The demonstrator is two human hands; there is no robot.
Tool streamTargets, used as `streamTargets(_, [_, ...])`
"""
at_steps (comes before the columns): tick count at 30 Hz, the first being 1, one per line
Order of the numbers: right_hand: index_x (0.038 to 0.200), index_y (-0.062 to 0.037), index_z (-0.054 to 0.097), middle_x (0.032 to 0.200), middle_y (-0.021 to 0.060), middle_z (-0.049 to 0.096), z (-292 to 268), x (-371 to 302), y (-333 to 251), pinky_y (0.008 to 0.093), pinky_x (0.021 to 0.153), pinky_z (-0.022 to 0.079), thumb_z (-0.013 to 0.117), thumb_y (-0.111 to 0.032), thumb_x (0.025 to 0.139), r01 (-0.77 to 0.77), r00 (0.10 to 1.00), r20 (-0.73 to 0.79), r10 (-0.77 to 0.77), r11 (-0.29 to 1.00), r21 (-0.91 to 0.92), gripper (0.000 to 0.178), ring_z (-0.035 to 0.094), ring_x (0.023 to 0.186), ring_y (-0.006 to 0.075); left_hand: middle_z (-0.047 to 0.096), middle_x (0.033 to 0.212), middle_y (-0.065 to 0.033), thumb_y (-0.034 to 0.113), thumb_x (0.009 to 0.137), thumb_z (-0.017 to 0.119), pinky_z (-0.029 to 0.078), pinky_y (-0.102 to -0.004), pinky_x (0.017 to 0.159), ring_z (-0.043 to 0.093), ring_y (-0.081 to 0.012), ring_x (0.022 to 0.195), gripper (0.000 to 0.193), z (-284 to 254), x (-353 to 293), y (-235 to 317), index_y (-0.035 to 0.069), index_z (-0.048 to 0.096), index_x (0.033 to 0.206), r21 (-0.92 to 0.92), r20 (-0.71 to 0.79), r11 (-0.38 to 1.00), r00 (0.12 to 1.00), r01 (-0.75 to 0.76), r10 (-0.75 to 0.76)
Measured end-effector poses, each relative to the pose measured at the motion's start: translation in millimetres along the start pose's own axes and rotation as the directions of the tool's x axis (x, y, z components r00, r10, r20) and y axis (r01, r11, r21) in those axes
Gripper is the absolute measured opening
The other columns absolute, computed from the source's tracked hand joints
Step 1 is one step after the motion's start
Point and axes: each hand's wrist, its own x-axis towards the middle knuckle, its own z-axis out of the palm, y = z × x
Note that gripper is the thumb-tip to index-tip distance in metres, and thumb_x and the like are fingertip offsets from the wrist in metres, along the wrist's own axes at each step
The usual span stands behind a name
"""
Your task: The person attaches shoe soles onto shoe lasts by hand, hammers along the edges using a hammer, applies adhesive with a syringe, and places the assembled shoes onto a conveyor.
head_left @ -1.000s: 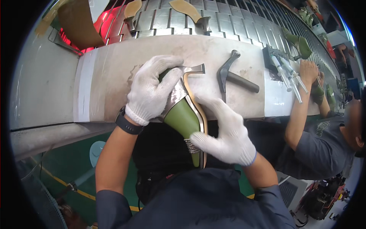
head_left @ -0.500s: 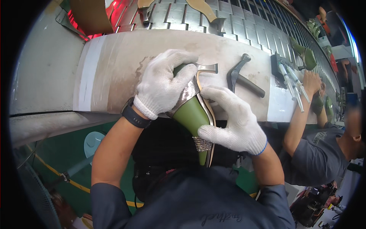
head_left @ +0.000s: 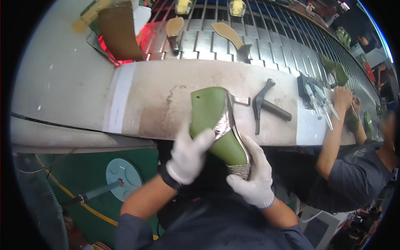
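Note:
A high-heeled sandal (head_left: pixel 225 127) sits on a green shoe last (head_left: pixel 207 106), over the near edge of the bench. Silvery material covers its back part, a sparkling band crosses the toe end, and the slim heel points right. My right hand (head_left: pixel 256 179), in a white knit glove, grips the toe end with the thumb on the band. My left hand (head_left: pixel 187 154), gloved too and blurred, has its thumb on the silvery side; its other fingers are partly hidden behind the last. Right of the heel, a hammer (head_left: pixel 273 109) lies on the bench.
Beyond the pale bench (head_left: pixel 154 83) runs a slatted metal conveyor (head_left: pixel 204 43) carrying soles with heels (head_left: pixel 229 35). Syringe-like tubes (head_left: pixel 316 98) stand in a dark holder at right. A co-worker's hands (head_left: pixel 343 98) work there. A round stool (head_left: pixel 123 179) is at lower left.
The last has turned and its green top now shows. My left hand has moved down from the heel end to the near side; my right hand has slid toward the toe. The view has shifted.

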Motion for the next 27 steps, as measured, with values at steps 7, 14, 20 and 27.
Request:
streamTargets(7, [0.141, 0.0038, 0.069, 0.144, 0.0303, 0.069, 3, 40, -22, 0.0474, 0.115, 0.055, 0.096, -0.02, 0.082, 0.379, 0.915, 0.276, -0.295, 0.865, -0.33, 0.069, 0.068, 0.136, 0.0435, 0.075, 0.125, -0.0075, 0.011, 0.098, 0.079, 0.057, -0.0365, 0.102, 0.071, -0.0178, 0.114, 0.043, -5, -13, 48, -0.001, 0.069, 0.139, 0.035, -0.179, 0.999, 0.983, -0.03, 0.036])
streamTargets(14, [0.126, 0.0007, 0.075, 0.143, 0.0284, 0.07, -54, 115, 12, 0.0625, 0.126, 0.042, 0.086, -0.015, 0.081, 0.367, 0.826, 0.099, -0.554, 0.397, -0.841, 0.049, 0.062, 0.14, 0.0504, 0.078, 0.125, -0.0109, 0.011, 0.09, 0.089, 0.06, -0.0376, 0.096, 0.074, -0.0205, 0.11, 0.061, -131, 75, 127, -0.001, 0.065, 0.144, 0.63, -0.315, 0.765, 0.857, -0.132, 0.407])
streamTargets(20, [0.12, -0.0035, 0.078, 0.143, 0.0227, 0.072, -78, 127, 3, 0.0612, 0.124, 0.044, 0.074, -0.006, 0.08, 0.333, 0.877, 0.128, -0.463, 0.393, -0.857, 0.04, 0.059, 0.144, 0.0495, 0.077, 0.131, -0.0201, 0.019, 0.086, 0.088, 0.056, -0.0456, 0.11, 0.074, -0.0358, 0.121, 0.07, -223, 105, 148, -0.002, 0.063, 0.149, 0.923, -0.339, 0.351, 0.758, 0.154, 0.558])
streamTargets(27, [0.132, -0.0006, 0.073, 0.134, 0.0229, 0.074, -76, 200, -27, 0.0471, 0.114, 0.055, 0.072, -0.019, 0.097, 0.248, 0.885, -0.057, -0.463, 0.57, -0.783, 0.04, 0.069, 0.129, 0.0408, 0.054, 0.161, -0.0289, 0.013, 0.094, 0.083, 0.042, -0.0489, 0.126, 0.056, -0.0449, 0.147, 0.081, -169, 78, 102, -0.005, 0.045, 0.163, 0.989, -0.132, 0.075, 0.541, 0.127, 0.83])
